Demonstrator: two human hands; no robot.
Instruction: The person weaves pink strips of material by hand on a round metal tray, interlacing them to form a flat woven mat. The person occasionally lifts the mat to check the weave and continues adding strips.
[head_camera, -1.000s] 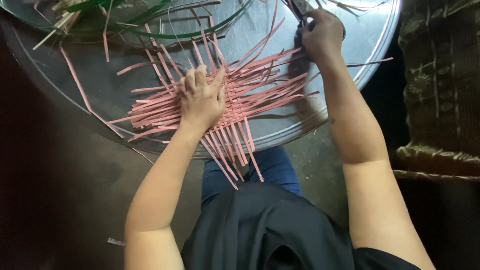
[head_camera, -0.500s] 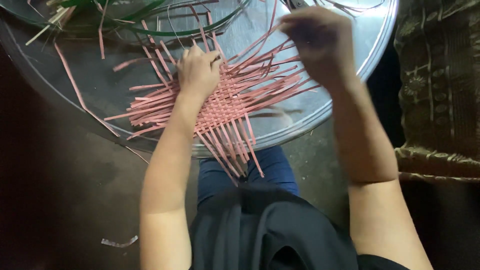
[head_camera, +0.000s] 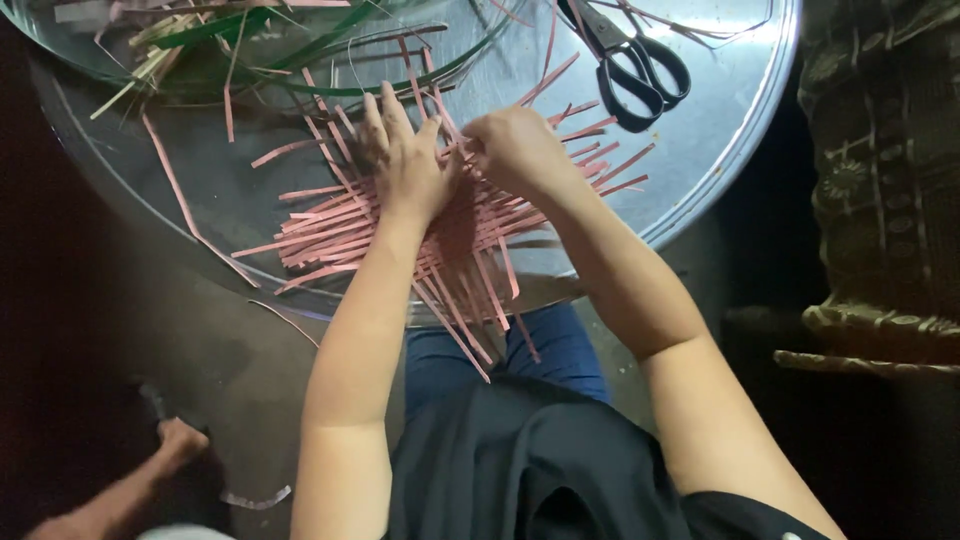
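Note:
A half-woven mat of pink strips (head_camera: 470, 240) lies on a big round metal tray (head_camera: 720, 170). My left hand (head_camera: 405, 160) presses flat on the mat's upper left part, fingers spread. My right hand (head_camera: 515, 150) sits just to the right of it on the weave, its fingers curled around the pink strips; exactly which strip it pinches is hidden. Loose strip ends stick out on all sides, some hanging over the tray's near rim.
Black-handled scissors (head_camera: 630, 60) lie on the tray at the upper right. Green and pale strips (head_camera: 250, 40) are piled at the tray's far left. Another person's hand (head_camera: 180, 440) shows at the lower left on the floor. A patterned cloth (head_camera: 880, 170) is at the right.
My right hand came down from the tray's far right, near the scissors, onto the weave beside my left hand. The left hand stayed pressed on the mat.

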